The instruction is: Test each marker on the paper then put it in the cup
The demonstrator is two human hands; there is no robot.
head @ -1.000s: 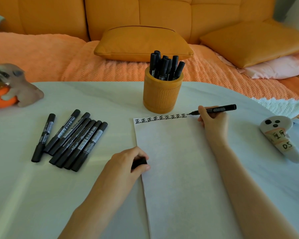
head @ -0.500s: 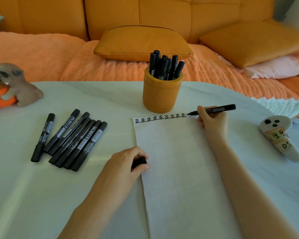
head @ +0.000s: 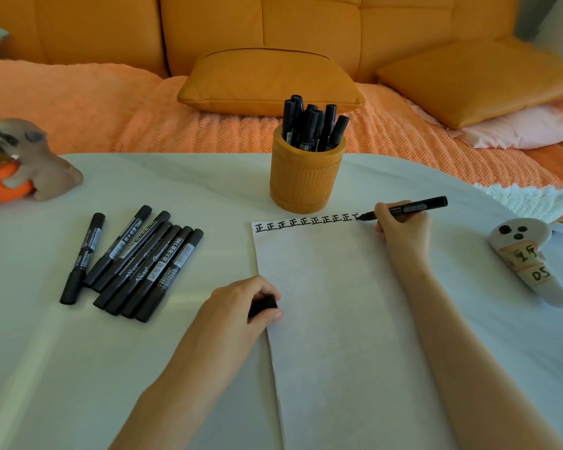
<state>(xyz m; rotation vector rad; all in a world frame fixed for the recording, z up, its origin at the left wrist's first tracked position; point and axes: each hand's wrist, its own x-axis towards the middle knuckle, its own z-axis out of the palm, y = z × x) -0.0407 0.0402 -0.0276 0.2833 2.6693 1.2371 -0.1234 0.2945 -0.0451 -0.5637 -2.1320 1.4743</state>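
Two hands: the right hand [head: 403,230] grips an uncapped marker [head: 415,206], tip on the paper [head: 338,303] just left of the grip; the left hand [head: 236,306] pinches a black cap [head: 263,305].

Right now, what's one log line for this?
right hand: marker tip at paper's top row | left hand: holds cap at paper edge | cup: black markers inside | table: loose markers

Bare forearms [head: 189,384] run to the bare left hand [head: 241,306] and right hand [head: 403,232].

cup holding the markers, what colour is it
The cup is orange-yellow with fine ribbed lines across its wall, seen best in the head view, the only one.
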